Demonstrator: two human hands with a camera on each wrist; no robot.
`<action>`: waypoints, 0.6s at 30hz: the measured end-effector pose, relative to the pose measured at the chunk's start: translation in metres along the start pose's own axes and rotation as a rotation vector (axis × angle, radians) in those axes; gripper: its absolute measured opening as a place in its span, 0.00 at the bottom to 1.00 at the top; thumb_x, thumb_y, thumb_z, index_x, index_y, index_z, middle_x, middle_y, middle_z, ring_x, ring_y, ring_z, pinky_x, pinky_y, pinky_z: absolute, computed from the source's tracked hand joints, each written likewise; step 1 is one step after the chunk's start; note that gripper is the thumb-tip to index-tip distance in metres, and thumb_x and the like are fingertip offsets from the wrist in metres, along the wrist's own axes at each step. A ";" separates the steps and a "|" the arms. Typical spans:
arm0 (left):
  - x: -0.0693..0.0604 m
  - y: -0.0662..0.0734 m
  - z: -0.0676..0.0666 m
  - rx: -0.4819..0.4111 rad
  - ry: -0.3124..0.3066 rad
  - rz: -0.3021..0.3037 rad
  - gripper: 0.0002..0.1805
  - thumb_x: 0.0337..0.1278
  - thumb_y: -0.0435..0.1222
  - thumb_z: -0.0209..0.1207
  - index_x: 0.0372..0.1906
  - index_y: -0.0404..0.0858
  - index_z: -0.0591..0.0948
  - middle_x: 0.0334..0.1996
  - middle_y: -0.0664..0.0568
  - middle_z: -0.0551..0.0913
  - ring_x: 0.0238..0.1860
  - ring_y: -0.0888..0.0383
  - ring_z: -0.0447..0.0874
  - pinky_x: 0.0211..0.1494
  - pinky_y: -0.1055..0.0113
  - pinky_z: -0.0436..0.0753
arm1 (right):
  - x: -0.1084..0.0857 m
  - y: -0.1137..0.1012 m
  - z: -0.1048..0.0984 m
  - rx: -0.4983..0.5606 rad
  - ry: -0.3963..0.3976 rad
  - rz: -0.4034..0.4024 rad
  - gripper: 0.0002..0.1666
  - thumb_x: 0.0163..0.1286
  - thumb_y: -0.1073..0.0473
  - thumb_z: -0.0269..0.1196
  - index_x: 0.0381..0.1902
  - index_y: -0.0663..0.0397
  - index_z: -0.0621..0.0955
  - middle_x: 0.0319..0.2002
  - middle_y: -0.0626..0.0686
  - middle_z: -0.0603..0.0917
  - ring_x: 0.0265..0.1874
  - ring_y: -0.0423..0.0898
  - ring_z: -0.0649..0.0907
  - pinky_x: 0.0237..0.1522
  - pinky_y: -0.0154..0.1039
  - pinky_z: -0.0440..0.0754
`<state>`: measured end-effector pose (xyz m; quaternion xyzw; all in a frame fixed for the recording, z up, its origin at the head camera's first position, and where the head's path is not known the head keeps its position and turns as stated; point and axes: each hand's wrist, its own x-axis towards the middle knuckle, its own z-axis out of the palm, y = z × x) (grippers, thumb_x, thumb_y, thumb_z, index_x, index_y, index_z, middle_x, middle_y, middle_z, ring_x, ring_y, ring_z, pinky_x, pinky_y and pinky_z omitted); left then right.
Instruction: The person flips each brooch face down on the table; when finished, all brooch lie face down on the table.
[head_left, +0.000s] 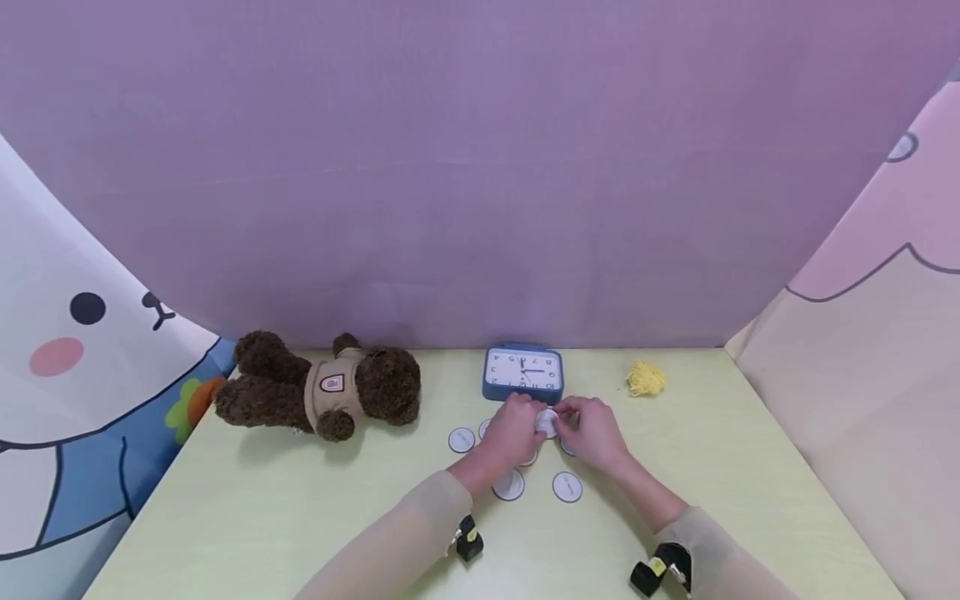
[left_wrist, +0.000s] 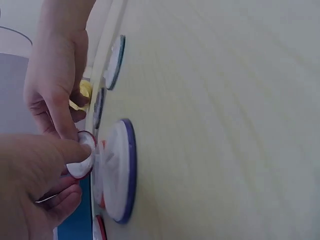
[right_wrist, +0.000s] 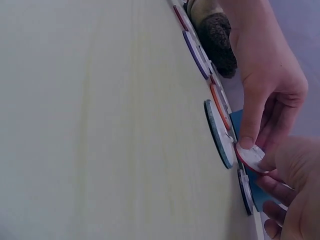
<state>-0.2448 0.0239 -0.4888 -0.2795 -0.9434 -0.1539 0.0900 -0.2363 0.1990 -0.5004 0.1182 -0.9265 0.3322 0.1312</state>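
Observation:
Both hands meet at a round white disc with a red rim [head_left: 547,423], held between them just in front of a blue clock [head_left: 522,371]. My left hand [head_left: 516,429] pinches the disc from the left, its thumb lying on the white face in the left wrist view. From the other side my right hand [head_left: 596,435] pinches the edge with thumb and fingers. Beneath and around the hands lie more white discs with coloured rims, such as a purple-rimmed one [left_wrist: 120,170] and a teal-rimmed one [right_wrist: 218,134]. Some are partly hidden by the hands.
A brown teddy bear [head_left: 337,393] in a beige top lies on the table [head_left: 285,517] at the left. Right of the clock is a yellow bundle of yarn [head_left: 645,378]. A purple backdrop [head_left: 480,192] rises behind the table's far edge.

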 end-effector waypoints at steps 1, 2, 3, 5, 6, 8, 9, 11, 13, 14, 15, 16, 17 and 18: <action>0.000 -0.001 0.001 0.000 -0.004 -0.004 0.18 0.58 0.40 0.76 0.51 0.37 0.89 0.41 0.49 0.91 0.43 0.53 0.83 0.51 0.63 0.87 | 0.001 0.000 0.001 -0.014 0.007 -0.013 0.04 0.63 0.66 0.73 0.37 0.58 0.90 0.27 0.49 0.89 0.26 0.41 0.82 0.47 0.45 0.80; 0.001 -0.001 0.002 0.004 -0.006 -0.007 0.19 0.58 0.39 0.76 0.52 0.37 0.89 0.42 0.48 0.91 0.43 0.53 0.83 0.51 0.63 0.87 | 0.001 0.000 0.003 -0.029 0.012 -0.024 0.04 0.63 0.65 0.73 0.36 0.58 0.90 0.28 0.50 0.90 0.27 0.43 0.83 0.51 0.49 0.79; 0.001 -0.002 0.003 0.010 -0.016 -0.015 0.19 0.59 0.40 0.76 0.53 0.37 0.89 0.43 0.48 0.91 0.44 0.53 0.83 0.51 0.63 0.87 | 0.002 0.000 0.003 -0.046 0.018 -0.029 0.03 0.62 0.65 0.73 0.35 0.58 0.90 0.28 0.50 0.90 0.29 0.44 0.84 0.54 0.53 0.78; 0.003 -0.002 0.005 0.040 -0.038 -0.018 0.18 0.61 0.41 0.74 0.52 0.37 0.89 0.42 0.48 0.90 0.44 0.53 0.84 0.52 0.63 0.86 | 0.003 0.000 0.004 -0.068 0.024 -0.021 0.03 0.61 0.65 0.74 0.34 0.58 0.90 0.28 0.50 0.90 0.31 0.48 0.86 0.55 0.56 0.78; 0.003 0.000 0.002 0.047 -0.066 -0.033 0.17 0.62 0.41 0.74 0.52 0.37 0.89 0.44 0.47 0.90 0.46 0.53 0.84 0.56 0.64 0.86 | 0.003 0.000 0.005 -0.079 0.024 -0.013 0.03 0.61 0.65 0.74 0.34 0.58 0.90 0.28 0.51 0.90 0.31 0.48 0.86 0.56 0.57 0.79; 0.004 0.000 0.004 0.071 -0.094 -0.042 0.15 0.64 0.42 0.72 0.51 0.38 0.90 0.46 0.48 0.89 0.48 0.53 0.84 0.58 0.64 0.85 | 0.003 0.000 0.005 -0.099 0.021 0.004 0.04 0.60 0.65 0.74 0.34 0.58 0.90 0.28 0.50 0.90 0.31 0.49 0.87 0.56 0.57 0.79; 0.004 0.001 0.004 0.078 -0.108 -0.049 0.14 0.65 0.42 0.72 0.50 0.39 0.90 0.47 0.48 0.88 0.49 0.53 0.83 0.59 0.64 0.85 | 0.003 0.000 0.005 -0.107 0.018 0.011 0.04 0.60 0.65 0.74 0.34 0.57 0.90 0.28 0.51 0.90 0.32 0.49 0.87 0.56 0.57 0.80; 0.003 0.001 0.003 0.072 -0.117 -0.059 0.13 0.67 0.42 0.71 0.51 0.40 0.91 0.49 0.48 0.88 0.51 0.53 0.82 0.60 0.64 0.86 | 0.003 0.000 0.004 -0.113 0.009 0.021 0.04 0.61 0.64 0.74 0.35 0.58 0.90 0.30 0.52 0.90 0.34 0.50 0.87 0.55 0.56 0.81; 0.000 0.002 -0.001 0.069 -0.106 -0.062 0.14 0.68 0.43 0.70 0.53 0.42 0.91 0.51 0.48 0.87 0.52 0.53 0.82 0.60 0.65 0.86 | 0.002 -0.001 -0.001 -0.121 0.006 0.026 0.06 0.63 0.63 0.73 0.37 0.57 0.90 0.34 0.53 0.91 0.38 0.52 0.87 0.55 0.56 0.82; -0.002 0.001 -0.005 0.062 -0.090 -0.057 0.15 0.67 0.43 0.70 0.54 0.42 0.91 0.51 0.48 0.88 0.52 0.53 0.82 0.60 0.64 0.86 | 0.002 -0.002 -0.006 -0.124 0.012 0.014 0.07 0.63 0.62 0.73 0.39 0.57 0.90 0.36 0.54 0.91 0.40 0.53 0.87 0.54 0.56 0.83; -0.005 0.000 -0.010 0.057 -0.075 -0.054 0.16 0.67 0.44 0.70 0.55 0.42 0.90 0.52 0.49 0.88 0.53 0.52 0.83 0.62 0.64 0.86 | 0.002 -0.002 -0.012 -0.133 0.024 -0.006 0.08 0.64 0.62 0.73 0.40 0.58 0.90 0.38 0.55 0.92 0.42 0.55 0.87 0.53 0.56 0.84; -0.008 -0.002 -0.018 0.052 -0.055 -0.048 0.18 0.67 0.45 0.70 0.57 0.43 0.89 0.54 0.49 0.88 0.55 0.52 0.83 0.63 0.63 0.86 | 0.001 -0.001 -0.019 -0.142 0.041 -0.027 0.09 0.65 0.61 0.73 0.42 0.58 0.90 0.41 0.57 0.92 0.44 0.57 0.87 0.54 0.57 0.85; -0.011 -0.005 -0.027 0.054 -0.039 -0.046 0.20 0.67 0.46 0.69 0.59 0.43 0.88 0.56 0.49 0.88 0.58 0.51 0.84 0.66 0.61 0.85 | 0.001 0.000 -0.027 -0.154 0.064 -0.059 0.11 0.65 0.60 0.73 0.44 0.59 0.89 0.44 0.59 0.92 0.47 0.59 0.87 0.56 0.59 0.85; -0.016 -0.009 -0.037 0.056 -0.021 -0.045 0.22 0.68 0.48 0.69 0.61 0.43 0.87 0.58 0.48 0.87 0.61 0.49 0.83 0.69 0.59 0.83 | 0.000 0.002 -0.037 -0.166 0.085 -0.089 0.13 0.65 0.60 0.73 0.47 0.60 0.89 0.47 0.61 0.91 0.50 0.62 0.87 0.58 0.61 0.84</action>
